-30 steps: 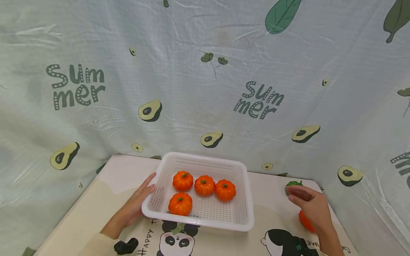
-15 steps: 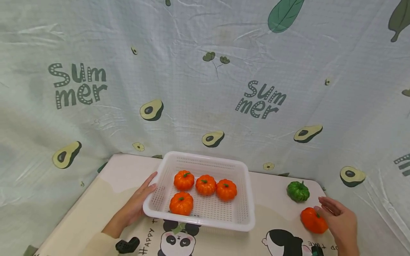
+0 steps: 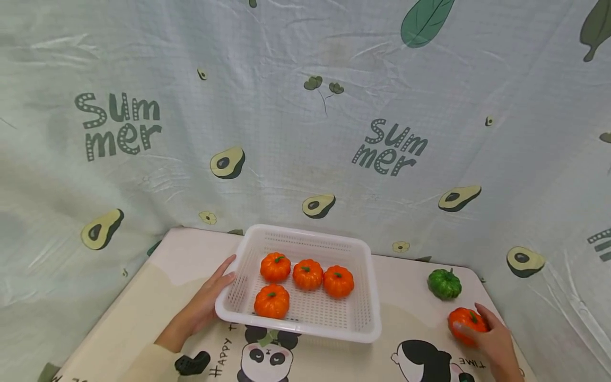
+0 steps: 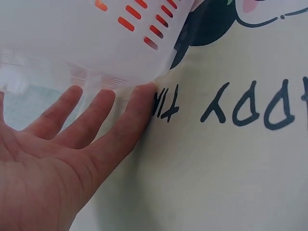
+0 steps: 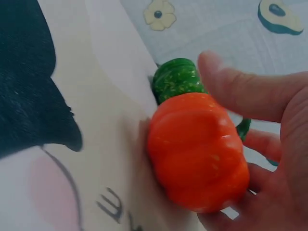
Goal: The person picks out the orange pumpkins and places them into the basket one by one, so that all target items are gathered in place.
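Observation:
My left hand (image 3: 202, 305) lies against the left side of a white plastic basket (image 3: 329, 334), its straight fingers touching the wall low down in the left wrist view. Several small orange pumpkins (image 3: 307, 274) with green stems sit inside the basket. At the right of the table, my right hand (image 3: 498, 339) holds another orange pumpkin (image 5: 197, 154), thumb on one side and fingers round the other. That pumpkin is on the tabletop, its stem towards the palm in the right wrist view. Just beyond it stands a green pumpkin (image 3: 444, 284).
A pale printed cloth (image 3: 267, 106) with avocado pictures hangs behind the table. The tabletop (image 3: 396, 297) carries panda and girl drawings. A small black object (image 3: 192, 363) is by the left wrist.
My right hand has moved from beside the green pumpkin down to the orange one and has come round it. The left hand stays at the basket, which has not moved.

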The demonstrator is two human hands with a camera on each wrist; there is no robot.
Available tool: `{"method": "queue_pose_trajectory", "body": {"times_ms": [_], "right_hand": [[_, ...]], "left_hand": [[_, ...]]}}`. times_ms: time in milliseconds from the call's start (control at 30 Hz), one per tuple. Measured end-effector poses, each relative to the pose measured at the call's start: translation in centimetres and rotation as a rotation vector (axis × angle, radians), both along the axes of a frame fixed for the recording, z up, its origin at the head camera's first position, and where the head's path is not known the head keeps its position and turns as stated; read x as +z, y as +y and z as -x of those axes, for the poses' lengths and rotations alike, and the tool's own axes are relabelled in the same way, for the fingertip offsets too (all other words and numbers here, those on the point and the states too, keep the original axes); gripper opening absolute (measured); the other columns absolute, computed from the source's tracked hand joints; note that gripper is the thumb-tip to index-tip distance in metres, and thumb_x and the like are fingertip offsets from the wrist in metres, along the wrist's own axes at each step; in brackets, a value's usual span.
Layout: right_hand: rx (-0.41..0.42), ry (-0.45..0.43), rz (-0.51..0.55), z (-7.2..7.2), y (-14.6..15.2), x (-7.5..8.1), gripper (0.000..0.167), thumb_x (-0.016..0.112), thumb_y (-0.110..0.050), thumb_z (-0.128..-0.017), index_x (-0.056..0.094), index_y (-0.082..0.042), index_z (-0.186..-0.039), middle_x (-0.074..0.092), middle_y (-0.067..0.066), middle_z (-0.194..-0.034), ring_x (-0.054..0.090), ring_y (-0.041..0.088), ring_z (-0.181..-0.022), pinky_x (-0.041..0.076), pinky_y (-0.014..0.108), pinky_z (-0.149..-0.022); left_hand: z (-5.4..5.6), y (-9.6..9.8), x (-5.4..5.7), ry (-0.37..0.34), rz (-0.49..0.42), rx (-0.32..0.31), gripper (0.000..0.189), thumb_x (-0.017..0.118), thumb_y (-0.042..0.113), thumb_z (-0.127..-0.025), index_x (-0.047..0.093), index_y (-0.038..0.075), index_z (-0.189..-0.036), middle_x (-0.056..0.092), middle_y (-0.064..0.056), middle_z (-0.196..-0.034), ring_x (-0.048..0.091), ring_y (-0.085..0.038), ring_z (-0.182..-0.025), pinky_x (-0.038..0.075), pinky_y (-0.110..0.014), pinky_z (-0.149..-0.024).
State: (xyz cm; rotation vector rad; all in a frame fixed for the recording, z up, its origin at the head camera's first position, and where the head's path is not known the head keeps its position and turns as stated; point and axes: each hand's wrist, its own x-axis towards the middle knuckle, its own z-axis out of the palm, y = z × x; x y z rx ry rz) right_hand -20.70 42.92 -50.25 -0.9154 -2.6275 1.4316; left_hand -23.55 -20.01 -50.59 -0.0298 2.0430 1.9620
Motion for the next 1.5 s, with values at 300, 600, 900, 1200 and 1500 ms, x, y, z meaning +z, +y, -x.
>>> {"method": "queue_pose_trajectory", "body": {"times_ms": [300, 600, 900, 1200, 1500], "right_hand": [[-0.187, 0.015, -0.003, 0.3, -1.0, -1.5, 0.090, 0.072, -0.002, -0.093, 0.018, -0.003, -0.165, 0.014, 0.034, -0.168, 0.017, 0.057, -0.152, 0.018, 0.069, -0.124], [-0.209, 0.035, -0.002, 0.4, -1.6, -0.7, 0.091, 0.076, -0.005, -0.092, 0.022, -0.006, -0.165, 0.015, 0.032, -0.169, 0.017, 0.056, -0.153, 0.018, 0.068, -0.124], [-0.205, 0.065, 0.022, 0.6, -2.7, 0.0, 0.091, 0.079, -0.007, -0.090, 0.027, -0.009, -0.165, 0.019, 0.029, -0.170, 0.019, 0.054, -0.153, 0.020, 0.068, -0.124], [-0.161, 0.075, 0.013, 0.7, -3.9, 1.4, 0.094, 0.082, -0.009, -0.087, 0.029, -0.010, -0.164, 0.020, 0.028, -0.170, 0.020, 0.054, -0.154, 0.023, 0.068, -0.123], [-0.096, 0.087, 0.028, 0.9, -5.2, 2.8, 0.098, 0.085, -0.005, -0.082, 0.031, -0.009, -0.163, 0.024, 0.028, -0.169, 0.024, 0.053, -0.149, 0.027, 0.068, -0.122]], "left_hand": [[0.0, 0.1, 0.1, 0.004, -0.009, 0.002, 0.064, 0.040, 0.047, -0.110, 0.010, 0.040, -0.167, 0.014, -0.015, -0.176, 0.034, -0.050, -0.148, 0.050, -0.066, -0.106], [0.1, 0.0, 0.1, 0.016, -0.006, -0.007, 0.065, 0.040, 0.047, -0.110, 0.009, 0.040, -0.167, 0.011, -0.014, -0.176, 0.031, -0.049, -0.151, 0.046, -0.067, -0.110], [0.2, 0.1, 0.3, 0.014, -0.015, -0.010, 0.065, 0.039, 0.046, -0.111, 0.008, 0.039, -0.167, 0.011, -0.014, -0.177, 0.031, -0.049, -0.151, 0.044, -0.068, -0.111], [0.0, 0.2, 0.3, 0.006, 0.005, 0.014, 0.065, 0.040, 0.046, -0.110, 0.010, 0.039, -0.167, 0.012, -0.014, -0.176, 0.032, -0.050, -0.151, 0.046, -0.068, -0.109], [0.0, 0.3, 0.4, 0.008, 0.006, 0.020, 0.065, 0.041, 0.045, -0.110, 0.010, 0.038, -0.167, 0.012, -0.014, -0.176, 0.031, -0.051, -0.151, 0.045, -0.069, -0.110]]}}
